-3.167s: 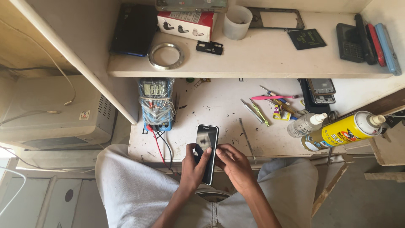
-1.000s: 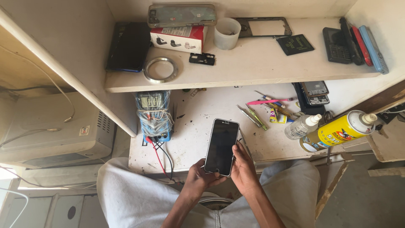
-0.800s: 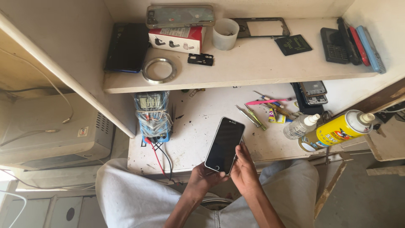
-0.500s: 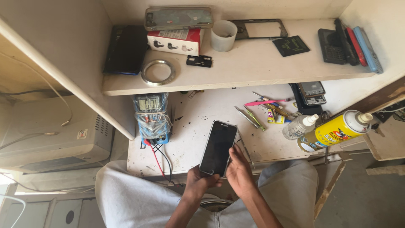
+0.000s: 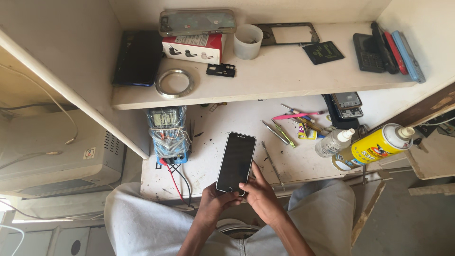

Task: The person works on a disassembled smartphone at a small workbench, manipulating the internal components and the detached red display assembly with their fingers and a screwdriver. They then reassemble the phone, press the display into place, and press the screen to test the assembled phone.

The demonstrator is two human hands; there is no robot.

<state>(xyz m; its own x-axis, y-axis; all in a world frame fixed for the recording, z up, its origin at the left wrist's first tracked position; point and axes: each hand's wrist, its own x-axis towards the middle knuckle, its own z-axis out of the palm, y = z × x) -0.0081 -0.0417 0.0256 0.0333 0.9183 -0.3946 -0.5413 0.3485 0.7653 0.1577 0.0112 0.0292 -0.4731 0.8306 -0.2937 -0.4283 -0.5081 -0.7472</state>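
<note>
- Black, flat rectangular smartphone (image 5: 236,162) with dark screen: held over the white workbench (image 5: 213,142), near its front edge.
- Left hand (image 5: 214,204) and right hand (image 5: 259,195): close together, both gripping the phone's lower end.
- Blue wrapped multimeter (image 5: 167,133): left of phone.
- Yellow spray can (image 5: 372,147): lying at right.

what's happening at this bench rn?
A seated person holds a black smartphone by its bottom edge with both hands: left hand below it, right hand at the lower right corner. Its screen is dark. On the worktable sit a multimeter with red and black leads, tweezers and small tools, a clear bottle and a yellow spray can.
</note>
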